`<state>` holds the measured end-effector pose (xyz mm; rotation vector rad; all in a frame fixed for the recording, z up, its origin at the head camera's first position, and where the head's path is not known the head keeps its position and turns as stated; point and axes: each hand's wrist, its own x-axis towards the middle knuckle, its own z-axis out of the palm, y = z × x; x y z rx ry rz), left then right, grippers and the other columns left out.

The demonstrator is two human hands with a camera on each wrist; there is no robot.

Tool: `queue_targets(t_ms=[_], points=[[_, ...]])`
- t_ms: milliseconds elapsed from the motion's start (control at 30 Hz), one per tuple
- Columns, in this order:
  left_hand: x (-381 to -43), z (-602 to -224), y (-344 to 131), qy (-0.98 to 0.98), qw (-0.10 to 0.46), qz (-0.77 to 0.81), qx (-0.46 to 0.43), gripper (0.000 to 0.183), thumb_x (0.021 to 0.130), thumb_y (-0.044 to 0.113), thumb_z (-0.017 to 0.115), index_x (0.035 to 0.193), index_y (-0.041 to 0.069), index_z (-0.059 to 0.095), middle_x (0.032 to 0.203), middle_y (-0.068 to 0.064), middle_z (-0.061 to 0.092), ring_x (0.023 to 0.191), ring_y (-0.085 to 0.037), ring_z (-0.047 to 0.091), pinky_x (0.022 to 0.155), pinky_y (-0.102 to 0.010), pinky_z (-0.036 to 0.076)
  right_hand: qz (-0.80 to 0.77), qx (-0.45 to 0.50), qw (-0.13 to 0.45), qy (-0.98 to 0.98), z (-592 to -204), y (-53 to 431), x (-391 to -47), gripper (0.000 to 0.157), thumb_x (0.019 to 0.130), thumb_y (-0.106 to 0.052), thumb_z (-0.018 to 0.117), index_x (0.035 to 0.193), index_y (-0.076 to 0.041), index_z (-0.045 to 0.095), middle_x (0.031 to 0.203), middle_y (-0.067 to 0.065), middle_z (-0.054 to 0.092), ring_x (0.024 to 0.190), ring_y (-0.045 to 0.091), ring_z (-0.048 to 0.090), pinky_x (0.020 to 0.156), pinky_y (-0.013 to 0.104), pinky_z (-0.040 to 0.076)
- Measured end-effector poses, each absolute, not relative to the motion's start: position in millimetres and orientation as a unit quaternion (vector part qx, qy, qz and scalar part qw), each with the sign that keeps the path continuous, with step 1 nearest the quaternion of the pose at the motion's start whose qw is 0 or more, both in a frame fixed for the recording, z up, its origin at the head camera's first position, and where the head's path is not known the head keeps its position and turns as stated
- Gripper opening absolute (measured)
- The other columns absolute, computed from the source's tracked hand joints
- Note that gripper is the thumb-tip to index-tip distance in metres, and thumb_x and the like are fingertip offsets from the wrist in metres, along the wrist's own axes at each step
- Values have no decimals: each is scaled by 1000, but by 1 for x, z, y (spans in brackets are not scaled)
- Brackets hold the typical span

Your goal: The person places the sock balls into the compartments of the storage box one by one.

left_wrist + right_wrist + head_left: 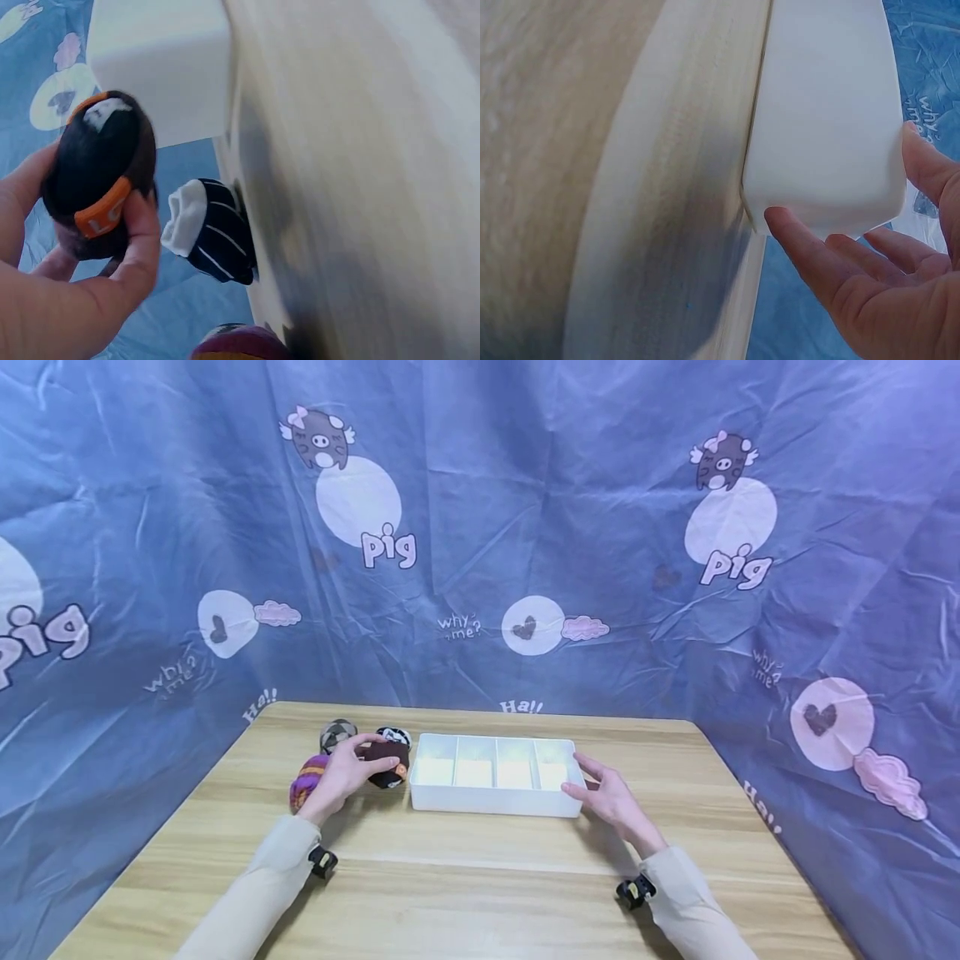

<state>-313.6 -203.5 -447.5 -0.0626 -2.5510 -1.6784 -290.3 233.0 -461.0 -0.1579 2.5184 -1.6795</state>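
Observation:
My left hand (347,777) pinches a rolled-up dark brown sock (94,161) between thumb and fingers, just left of the white box. Orange patches with pale lettering show on this sock in the left wrist view. The white divided box (495,799) stands on the table with several compartments in a row, and no contents show in them. At its right end, my right hand (611,797) grips the corner, thumb at the front and fingers along the end. Behind the held sock lies a black rolled sock (223,236) with white stripes and a white cuff.
A purple and orange striped sock roll (306,781) lies beside the left wrist. Behind it sits a grey patterned sock roll (337,732). The wooden table (480,893) reaches back to a blue printed curtain (480,527).

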Motion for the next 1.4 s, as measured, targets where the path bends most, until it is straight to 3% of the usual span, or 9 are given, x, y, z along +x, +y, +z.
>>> queue_targets(t_ms=[233, 467, 567, 767, 1167, 1400], points=[[-315, -439, -199, -804, 52, -593, -5, 60, 76, 25, 85, 126, 4, 62, 124, -22, 59, 90, -16, 63, 70, -21, 54, -554, -47, 52, 830, -465, 232, -289, 77, 90, -19, 71, 153, -3, 28, 159, 23, 23, 134, 48, 41, 98, 39, 50], [-314, -436, -185, -793, 56, -607, -2, 64, 78, 27, 84, 133, 6, 59, 133, -20, 57, 111, -24, 57, 79, -17, 49, -557, -44, 51, 828, -462, 236, -288, 79, 89, -19, 72, 153, -3, 28, 159, 22, 23, 134, 47, 41, 97, 40, 51], [-315, -437, -179, -786, 53, -616, -10, 63, 78, 24, 84, 134, 7, 58, 133, -18, 59, 113, -23, 56, 80, -17, 48, -559, -46, 53, 826, -464, 236, -289, 79, 89, -19, 71, 153, -3, 27, 159, 23, 23, 134, 48, 41, 96, 39, 52], [-316, -437, -166, -781, 31, -622, -54, 63, 76, 15, 84, 132, 4, 58, 127, -19, 63, 108, -22, 61, 81, -19, 51, -564, -45, 56, 823, -464, 236, -289, 77, 91, -15, 69, 153, -3, 26, 159, 23, 22, 134, 48, 40, 95, 38, 53], [-325, -439, -159, -822, 26, -557, -117, 64, 71, 14, 87, 129, 4, 61, 111, -20, 69, 94, -23, 68, 74, -26, 54, -565, -57, 62, 821, -457, 237, -290, 78, 91, -16, 69, 153, -1, 24, 159, 25, 20, 135, 49, 39, 95, 39, 53], [-333, -440, -159, -863, 37, -486, -133, 62, 70, 25, 88, 124, 6, 66, 108, -16, 72, 95, -24, 68, 76, -30, 55, -564, -45, 64, 822, -458, 237, -291, 78, 91, -16, 70, 153, -2, 25, 159, 24, 22, 134, 49, 40, 96, 39, 52]])
